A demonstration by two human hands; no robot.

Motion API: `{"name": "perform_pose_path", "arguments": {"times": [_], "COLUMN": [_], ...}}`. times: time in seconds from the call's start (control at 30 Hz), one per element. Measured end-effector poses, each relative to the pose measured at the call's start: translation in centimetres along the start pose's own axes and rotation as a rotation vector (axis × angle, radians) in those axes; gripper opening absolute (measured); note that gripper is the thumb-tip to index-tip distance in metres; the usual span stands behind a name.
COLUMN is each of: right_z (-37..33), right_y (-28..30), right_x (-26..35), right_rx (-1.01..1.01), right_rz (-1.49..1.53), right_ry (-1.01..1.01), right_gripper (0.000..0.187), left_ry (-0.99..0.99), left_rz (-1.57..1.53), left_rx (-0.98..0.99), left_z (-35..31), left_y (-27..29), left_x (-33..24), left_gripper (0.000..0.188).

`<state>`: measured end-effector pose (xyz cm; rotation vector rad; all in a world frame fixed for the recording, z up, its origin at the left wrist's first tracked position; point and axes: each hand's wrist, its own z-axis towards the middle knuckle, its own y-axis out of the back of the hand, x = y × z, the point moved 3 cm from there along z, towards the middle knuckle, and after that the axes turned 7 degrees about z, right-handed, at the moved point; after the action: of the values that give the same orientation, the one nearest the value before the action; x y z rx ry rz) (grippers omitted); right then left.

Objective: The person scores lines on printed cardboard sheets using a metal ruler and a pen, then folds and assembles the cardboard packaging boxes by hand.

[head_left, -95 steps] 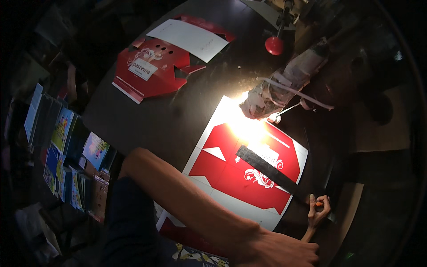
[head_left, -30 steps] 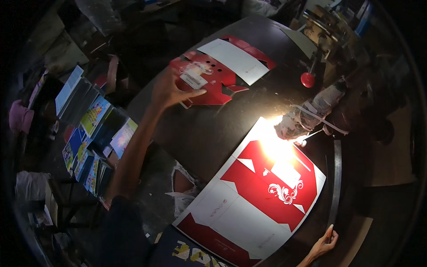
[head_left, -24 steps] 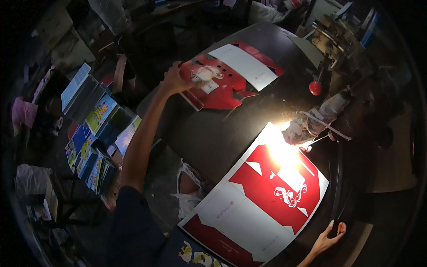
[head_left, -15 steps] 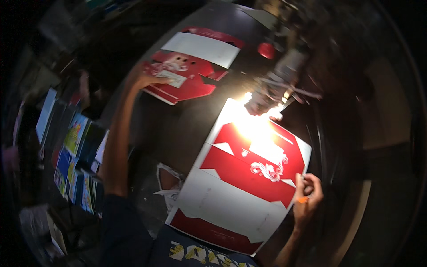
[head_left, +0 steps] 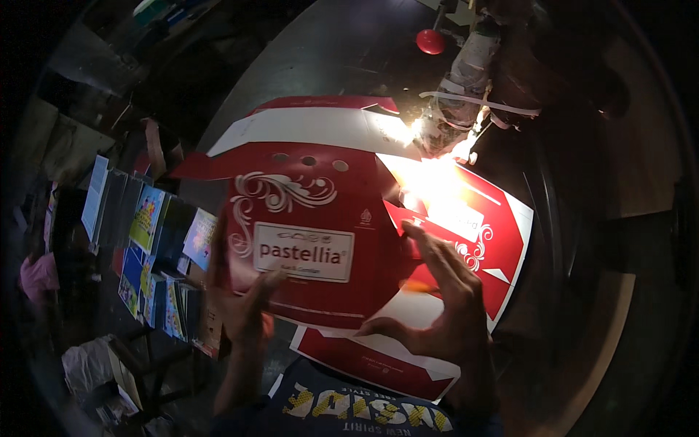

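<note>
A red and white die-cut cardboard box blank (head_left: 313, 298) is held up in front of me, with white scrollwork, a white label panel and three round holes. My left hand (head_left: 244, 309) grips its lower left edge, thumb on the printed face. My right hand (head_left: 451, 306) is at its right edge, thumb and fingers spread apart, the thumb by the lower corner. An orange band (head_left: 419, 286) shows blurred by the fingers. Below the blank lies a second red and white printed sheet (head_left: 502, 291), partly covered.
A bright lamp (head_left: 466, 149) glares over the lower sheet from a wrapped machine part (head_left: 466, 80). A red knob (head_left: 430, 41) stands beyond it on the dark table (head_left: 291, 58). Stacked colourful booklets (head_left: 149, 218) are at the left, above a plastic bag (head_left: 87, 368).
My left hand has brought the box blank from the far left of the table toward me, over the sheet. My right hand has left the sheet's right edge and moved left to the blank.
</note>
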<state>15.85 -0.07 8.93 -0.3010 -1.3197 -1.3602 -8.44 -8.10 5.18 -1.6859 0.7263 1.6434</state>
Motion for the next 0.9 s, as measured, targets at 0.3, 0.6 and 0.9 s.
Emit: {"name": "perform_pose_path", "arguments": {"times": [0.3, 0.6, 0.9], "right_z": [-2.7, -0.8, -0.1], "right_y": [-1.1, -3.4, 1.2], "right_x": [-1.9, -3.1, -6.7], "right_rx": [0.048, 0.401, 0.12], "right_rz": [0.278, 0.452, 0.408], "right_ry": [-0.235, -0.627, -0.891], "right_gripper": [0.071, 0.036, 0.048], "left_ry": [0.3, 0.336, 0.356], "left_rz": [0.317, 0.414, 0.533], "left_rx": [0.279, 0.345, 0.715], "left_z": [-3.3, -1.4, 3.2], "left_y": [-1.2, 0.4, -6.6], "left_x": [0.4, -1.4, 2.5], "left_gripper": [0.038, 0.035, 0.037]}}
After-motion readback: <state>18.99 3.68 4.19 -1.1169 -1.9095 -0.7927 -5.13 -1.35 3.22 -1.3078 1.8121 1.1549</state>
